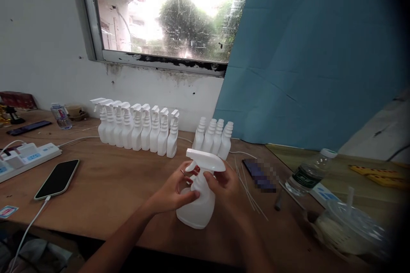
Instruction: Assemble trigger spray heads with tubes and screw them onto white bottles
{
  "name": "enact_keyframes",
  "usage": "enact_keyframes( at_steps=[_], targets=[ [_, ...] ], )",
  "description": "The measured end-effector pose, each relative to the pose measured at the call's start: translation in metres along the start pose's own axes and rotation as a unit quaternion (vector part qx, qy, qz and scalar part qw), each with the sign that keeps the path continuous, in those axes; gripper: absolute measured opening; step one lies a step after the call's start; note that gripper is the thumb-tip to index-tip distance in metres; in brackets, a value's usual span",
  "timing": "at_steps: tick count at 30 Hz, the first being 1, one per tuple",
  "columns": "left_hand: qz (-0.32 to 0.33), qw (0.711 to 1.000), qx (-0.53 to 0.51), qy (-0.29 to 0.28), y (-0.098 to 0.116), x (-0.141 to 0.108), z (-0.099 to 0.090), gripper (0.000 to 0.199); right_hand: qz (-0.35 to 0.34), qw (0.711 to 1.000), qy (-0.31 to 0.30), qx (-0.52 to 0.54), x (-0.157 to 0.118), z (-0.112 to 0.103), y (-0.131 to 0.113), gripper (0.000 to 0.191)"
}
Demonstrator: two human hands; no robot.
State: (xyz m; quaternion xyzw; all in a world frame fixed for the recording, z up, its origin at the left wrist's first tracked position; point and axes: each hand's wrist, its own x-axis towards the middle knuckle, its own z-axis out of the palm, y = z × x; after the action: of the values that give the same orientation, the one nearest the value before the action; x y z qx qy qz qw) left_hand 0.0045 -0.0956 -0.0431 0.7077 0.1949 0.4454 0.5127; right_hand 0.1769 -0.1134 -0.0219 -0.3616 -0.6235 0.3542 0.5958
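Note:
A white spray bottle point(197, 209) stands upright near the table's front edge, with a white trigger head point(206, 161) on its neck, nozzle pointing left. My left hand point(174, 190) wraps round the bottle's neck from the left, a ring on one finger. From the right, my right hand point(226, 183) holds the neck just under the head, thumb in front. Behind, a row of several white bottles with trigger heads point(136, 130) stands by the wall. Right of that row are several white bottles without heads point(213, 136).
A phone on a cable point(57, 179) and a power strip point(28, 160) lie left. Thin white tubes point(248, 190), a dark phone point(259, 175), a water bottle point(309, 172) and a lidded cup point(347, 226) are right. Another bottle point(61, 116) stands back left.

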Motion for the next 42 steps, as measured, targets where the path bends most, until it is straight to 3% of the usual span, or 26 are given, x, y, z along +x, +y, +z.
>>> enact_keyframes(
  at_steps=[2,5,7,10,17,24,28,33,39,42],
  targets=[
    [0.051,0.997,-0.006,0.057,0.010,0.001,-0.001,0.063,0.000,0.998,0.027,0.062,-0.004,0.008,0.010,0.026],
    [0.098,0.991,-0.049,0.081,0.026,0.010,0.004,0.058,0.008,0.994,0.048,0.103,-0.009,0.016,0.021,0.032],
    [0.096,0.988,-0.086,0.090,0.031,0.017,0.011,0.043,0.011,0.993,0.049,0.109,-0.009,0.019,0.023,0.037],
    [0.077,0.977,-0.125,0.154,0.028,0.025,0.020,0.022,0.005,0.992,0.051,0.114,-0.006,0.020,0.019,0.039],
    [0.086,0.966,-0.071,0.234,0.021,0.018,0.030,0.020,0.012,0.992,0.016,0.124,-0.003,0.022,0.005,0.039],
    [0.049,0.959,-0.160,0.227,0.014,0.024,0.028,0.026,0.008,0.989,0.025,0.147,-0.008,0.019,0.017,0.034],
    [0.058,0.959,-0.147,0.237,0.013,0.022,0.027,0.026,0.033,0.993,0.026,0.111,-0.006,0.019,0.013,0.037],
    [0.060,0.956,-0.143,0.249,0.013,0.021,0.030,0.026,-0.005,0.990,0.023,0.139,-0.008,0.019,0.018,0.035],
    [0.050,0.950,-0.163,0.260,0.014,0.024,0.031,0.022,-0.019,0.997,0.031,0.075,-0.013,0.017,0.027,0.032],
    [0.064,0.955,-0.123,0.263,0.017,0.023,0.031,0.020,-0.030,0.995,0.038,0.088,-0.012,0.020,0.021,0.029]
  ],
)
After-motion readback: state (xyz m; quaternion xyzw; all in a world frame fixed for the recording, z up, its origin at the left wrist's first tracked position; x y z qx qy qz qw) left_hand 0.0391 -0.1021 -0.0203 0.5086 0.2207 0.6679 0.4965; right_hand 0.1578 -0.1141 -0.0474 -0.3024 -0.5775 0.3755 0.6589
